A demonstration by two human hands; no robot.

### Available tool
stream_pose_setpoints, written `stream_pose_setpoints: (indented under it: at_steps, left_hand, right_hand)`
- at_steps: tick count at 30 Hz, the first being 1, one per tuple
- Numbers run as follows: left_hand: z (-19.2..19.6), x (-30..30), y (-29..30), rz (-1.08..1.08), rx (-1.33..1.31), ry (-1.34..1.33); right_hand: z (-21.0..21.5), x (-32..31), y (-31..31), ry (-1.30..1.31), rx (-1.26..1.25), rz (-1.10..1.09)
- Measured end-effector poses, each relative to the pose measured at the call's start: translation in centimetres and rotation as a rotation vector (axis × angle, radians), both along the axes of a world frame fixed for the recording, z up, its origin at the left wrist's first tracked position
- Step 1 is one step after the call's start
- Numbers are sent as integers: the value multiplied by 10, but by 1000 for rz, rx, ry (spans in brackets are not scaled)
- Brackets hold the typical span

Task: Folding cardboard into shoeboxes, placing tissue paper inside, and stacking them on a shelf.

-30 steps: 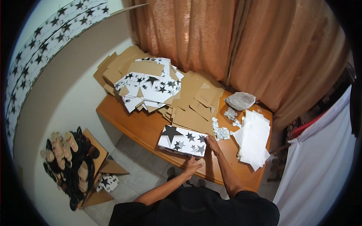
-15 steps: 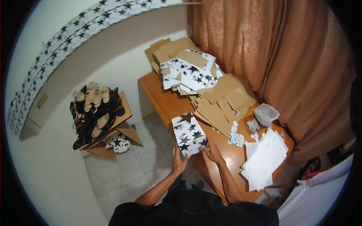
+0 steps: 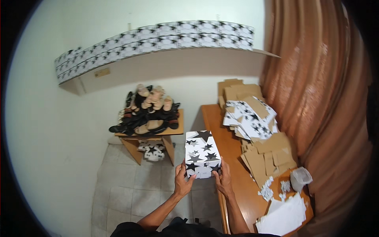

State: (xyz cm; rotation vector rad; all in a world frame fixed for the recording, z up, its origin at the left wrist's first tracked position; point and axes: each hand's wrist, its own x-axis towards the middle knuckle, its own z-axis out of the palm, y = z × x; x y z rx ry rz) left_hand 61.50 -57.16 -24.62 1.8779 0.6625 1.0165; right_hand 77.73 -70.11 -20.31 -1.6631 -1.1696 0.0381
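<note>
Between my two hands is a white cardboard box [image 3: 202, 150] printed with black and grey stars, its lid closed. My left hand [image 3: 183, 181] grips its near left corner, with the thumb on the front face. On the opposite corner, my right hand [image 3: 224, 178] presses the right side, thumb also at the front. The box is held up in front of me, by the left edge of the wooden table [image 3: 233, 185]. Fingers behind the box sides are partly hidden.
A small table [image 3: 179, 122] with piled sandals [image 3: 148, 114] stands ahead left, star-printed boxes beneath. A wall shelf holds rows of star-printed boxes [image 3: 158, 37]. Flat cardboard pieces [image 3: 272, 154], star-printed sheets [image 3: 252, 118], white paper [image 3: 282, 217] and a plastic tub [image 3: 301, 178] lie on the wooden table.
My view has swung left toward the shelf and the sandals. The box has come off from over the table's edge to its left, still in both hands.
</note>
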Motion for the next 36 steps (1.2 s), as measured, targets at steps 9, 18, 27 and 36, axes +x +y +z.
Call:
stream_pose_setpoints:
  at_steps: [9, 18, 27, 36]
  left_hand:
    - [92, -249, 81, 350, 129, -195]
    - [142, -523, 178, 604, 255, -197]
    - [135, -604, 281, 794, 414, -203]
    - [166, -735, 562, 805, 494, -174]
  right_hand:
    - [85, -222, 136, -148, 101, 261]
    - [128, -492, 276, -116, 156, 427]
    - [121, -574, 407, -208, 256, 549]
    - [147, -695, 693, -231, 404, 581]
